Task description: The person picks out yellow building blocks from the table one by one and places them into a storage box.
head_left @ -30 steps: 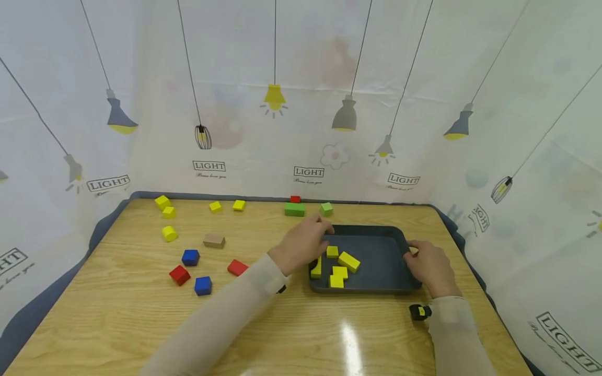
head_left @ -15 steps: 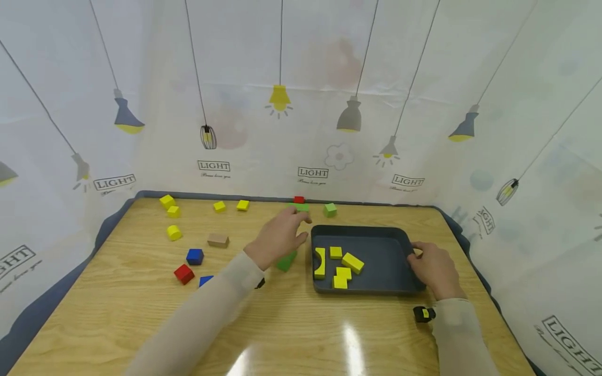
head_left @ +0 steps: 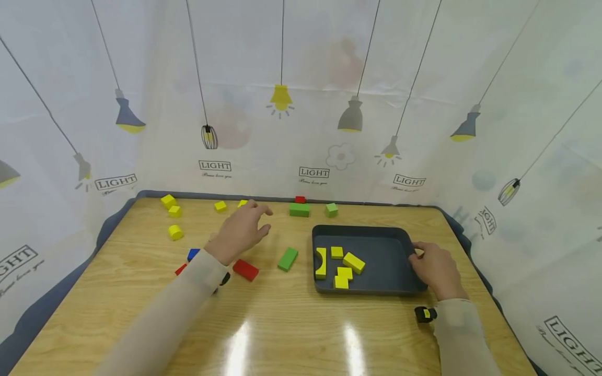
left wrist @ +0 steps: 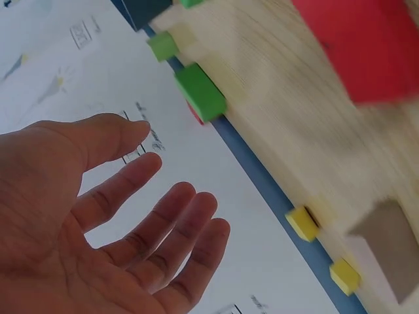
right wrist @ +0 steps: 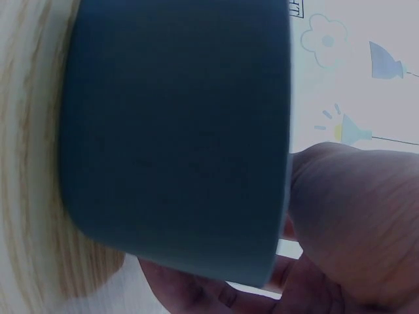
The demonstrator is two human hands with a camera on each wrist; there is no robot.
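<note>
My left hand is over the table left of centre, fingers loosely bent and holding nothing. Below it lies a red block, and a green block is farther right. A brown block shows in the left wrist view; my hand covers it in the head view. My right hand grips the right rim of a dark grey tray, thumb on the inner side. Inside the tray's left half are a yellow arch block and several small yellow blocks. The right wrist view is mostly tray wall.
Along the back edge stand a green block, a small red block and a light green block. Several yellow blocks lie back left. Blue and red blocks are partly behind my left arm. A printed curtain surrounds the table.
My left hand has moved left, away from the tray's left side, uncovering the yellow arch block and the green block on the table. My right hand keeps its hold on the tray rim.
</note>
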